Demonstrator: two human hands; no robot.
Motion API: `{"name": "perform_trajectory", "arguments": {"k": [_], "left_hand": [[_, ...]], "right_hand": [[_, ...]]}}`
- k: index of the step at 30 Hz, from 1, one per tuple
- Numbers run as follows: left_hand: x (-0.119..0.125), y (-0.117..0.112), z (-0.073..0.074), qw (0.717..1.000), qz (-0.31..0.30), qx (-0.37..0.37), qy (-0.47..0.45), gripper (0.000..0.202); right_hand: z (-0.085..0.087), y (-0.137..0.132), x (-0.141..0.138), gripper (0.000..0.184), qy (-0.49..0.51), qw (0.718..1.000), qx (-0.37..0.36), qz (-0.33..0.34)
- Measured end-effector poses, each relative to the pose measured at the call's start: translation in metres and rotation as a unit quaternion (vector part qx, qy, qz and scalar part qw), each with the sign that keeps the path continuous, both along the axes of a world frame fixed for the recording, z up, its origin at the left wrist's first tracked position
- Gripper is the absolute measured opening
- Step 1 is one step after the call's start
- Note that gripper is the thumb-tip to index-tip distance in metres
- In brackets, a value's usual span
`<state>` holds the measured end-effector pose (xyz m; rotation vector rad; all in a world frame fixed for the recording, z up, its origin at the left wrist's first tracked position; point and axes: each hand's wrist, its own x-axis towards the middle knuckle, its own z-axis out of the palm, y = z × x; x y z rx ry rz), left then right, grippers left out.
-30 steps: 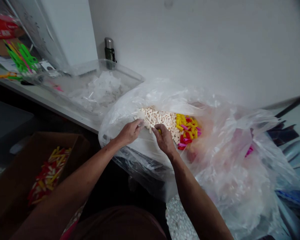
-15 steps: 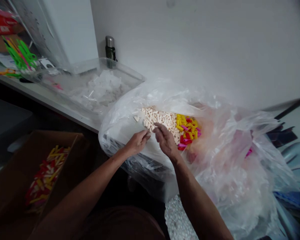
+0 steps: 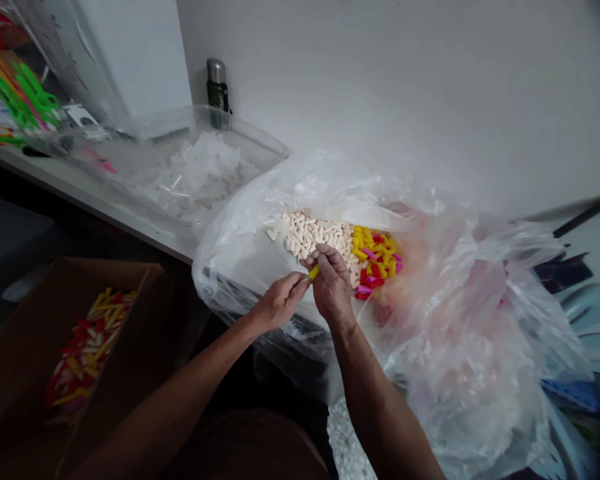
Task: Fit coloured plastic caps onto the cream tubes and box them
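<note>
A short yellow plastic piece (image 3: pixel 313 272) sits pinched between the fingertips of my left hand (image 3: pixel 280 301) and my right hand (image 3: pixel 333 283). Both hands rest just in front of a heap of small cream-white capsule-shaped pieces (image 3: pixel 315 235). Beside that heap lie mixed yellow, red and pink pieces (image 3: pixel 375 263). All of them lie on a large translucent plastic bag (image 3: pixel 460 333), which is crumpled around them. My right hand's knuckles cover the heap's near edge.
A cardboard box (image 3: pixel 125 320) at lower left holds mixed yellow, red and white pieces (image 3: pixel 85 360). A transparent plastic tub (image 3: pixel 250 143) with crumpled plastic stands on the shelf behind the bag, below a dark thermos (image 3: pixel 217 93) against the white wall.
My hands have come together and now pinch a yellow piece between them. Before, their fingers were apart over the white heap. The view has shifted slightly.
</note>
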<state>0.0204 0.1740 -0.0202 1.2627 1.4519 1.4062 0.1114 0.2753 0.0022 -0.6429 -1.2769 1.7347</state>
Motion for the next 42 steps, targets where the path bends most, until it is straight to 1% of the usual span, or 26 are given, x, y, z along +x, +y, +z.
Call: {"name": "perform_trajectory", "arguments": {"k": [4, 7, 10, 12, 14, 16, 18, 19, 20, 22, 23, 24, 25, 26, 27, 29, 30, 32, 33, 36, 38, 39, 40, 42], "left_hand": [[0.004, -0.002, -0.001, 0.999, -0.002, -0.008, -0.043, 0.036], [0.008, -0.004, -0.004, 0.988, -0.028, -0.019, -0.149, 0.039], [0.010, -0.006, -0.005, 0.953, -0.063, -0.033, -0.295, 0.043], [0.009, -0.008, -0.002, 0.927, -0.081, -0.043, -0.364, 0.044], [0.008, -0.010, 0.002, 0.911, -0.095, -0.051, -0.399, 0.044], [0.006, -0.012, 0.005, 0.904, -0.106, -0.055, -0.410, 0.044], [0.006, -0.013, 0.005, 0.908, -0.110, -0.056, -0.400, 0.044], [0.007, -0.013, 0.004, 0.919, -0.101, -0.051, -0.379, 0.044], [0.008, -0.013, 0.002, 0.936, -0.081, -0.040, -0.340, 0.043], [0.011, -0.012, -0.003, 0.979, -0.008, -0.004, -0.205, 0.038], [0.013, -0.012, -0.007, 0.991, 0.036, 0.019, -0.125, 0.034], [0.015, -0.011, -0.010, 0.995, 0.074, 0.040, -0.051, 0.030], [0.017, -0.011, -0.013, 0.993, 0.103, 0.058, 0.005, 0.027], [0.018, -0.010, -0.016, 0.989, 0.122, 0.072, 0.041, 0.025], [0.018, -0.011, -0.017, 0.986, 0.132, 0.080, 0.059, 0.025], [0.018, -0.012, -0.017, 0.987, 0.131, 0.075, 0.053, 0.025], [0.017, -0.013, -0.015, 0.991, 0.118, 0.061, 0.031, 0.026], [0.016, -0.015, -0.009, 0.996, 0.074, 0.026, -0.048, 0.030], [0.015, -0.016, -0.007, 0.994, 0.047, 0.013, -0.097, 0.033], [0.014, -0.017, 0.000, 0.972, -0.019, 0.001, -0.234, 0.037], [0.014, -0.016, 0.002, 0.958, -0.044, -0.010, -0.283, 0.039], [0.015, -0.016, 0.002, 0.959, -0.044, -0.014, -0.281, 0.039], [0.015, -0.015, 0.001, 0.967, -0.030, -0.015, -0.252, 0.039], [0.018, -0.014, -0.003, 0.991, 0.034, 0.007, -0.130, 0.035]], "right_hand": [[-0.005, -0.005, 0.003, 0.018, -0.013, 0.999, 0.052, -0.002], [-0.006, -0.008, 0.008, 0.019, -0.020, 0.997, 0.069, 0.001], [0.000, -0.012, 0.014, 0.021, -0.037, 0.997, 0.070, 0.010], [0.005, -0.015, 0.016, 0.022, -0.037, 0.997, 0.066, 0.024], [0.009, -0.016, 0.017, 0.022, -0.033, 0.997, 0.050, 0.040], [0.010, -0.016, 0.017, 0.021, -0.033, 0.998, 0.034, 0.049], [0.010, -0.015, 0.017, 0.020, -0.039, 0.997, 0.034, 0.053], [0.009, -0.015, 0.017, 0.019, -0.044, 0.997, 0.043, 0.051], [0.008, -0.015, 0.017, 0.018, -0.049, 0.996, 0.057, 0.047], [0.005, -0.016, 0.017, 0.017, -0.067, 0.993, 0.090, 0.027], [0.004, -0.017, 0.017, 0.017, -0.078, 0.991, 0.105, 0.012], [0.004, -0.019, 0.016, 0.017, -0.090, 0.989, 0.116, -0.003], [0.004, -0.020, 0.016, 0.017, -0.101, 0.987, 0.124, -0.015], [0.004, -0.021, 0.015, 0.017, -0.111, 0.985, 0.129, -0.022], [0.005, -0.022, 0.015, 0.017, -0.117, 0.984, 0.131, -0.023], [0.006, -0.022, 0.016, 0.020, -0.109, 0.987, 0.117, -0.004], [0.007, -0.021, 0.017, 0.024, -0.096, 0.990, 0.100, 0.012], [0.010, -0.017, 0.021, 0.033, -0.060, 0.995, 0.060, 0.048], [0.011, -0.015, 0.023, 0.036, -0.044, 0.996, 0.044, 0.067], [0.013, -0.010, 0.031, 0.037, -0.034, 0.991, 0.018, 0.131], [0.012, -0.009, 0.033, 0.035, -0.044, 0.986, 0.008, 0.162], [0.011, -0.009, 0.033, 0.034, -0.048, 0.985, 0.008, 0.165], [0.009, -0.010, 0.033, 0.033, -0.053, 0.986, 0.012, 0.157], [0.004, -0.014, 0.030, 0.033, -0.063, 0.990, 0.033, 0.122]]}}
